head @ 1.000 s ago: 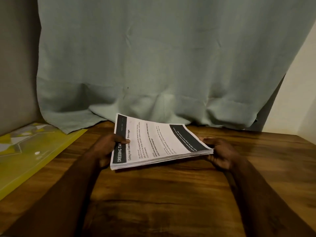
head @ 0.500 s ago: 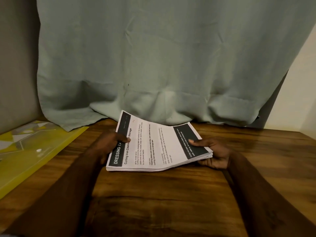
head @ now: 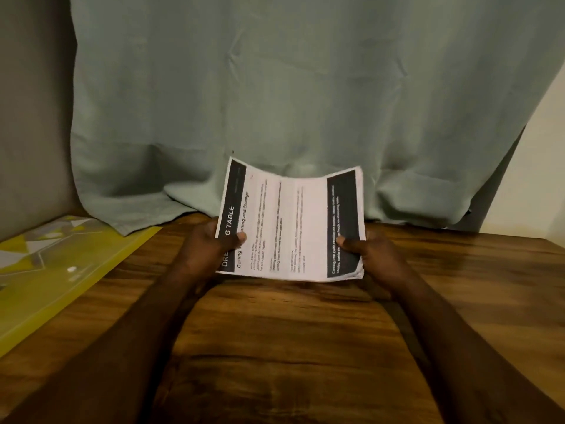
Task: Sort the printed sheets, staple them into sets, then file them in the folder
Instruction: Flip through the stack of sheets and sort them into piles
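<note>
Progress looks slight: at the left edge of the wooden table point(head: 290, 347) a yellow translucent folder point(head: 61, 270) lies flat with nothing visibly filed, no stapler is in view, and the printed sheets point(head: 290, 228) are one loose stack. The left hand point(head: 211, 243) grips the stack's left end and the right hand point(head: 367, 255) its right end, thumbs on top, tilting it up over the table's middle. The top sheet is white, sagging along its centre, with dark bands at both ends, a heading ending "TABLE" and blurred small text.
</note>
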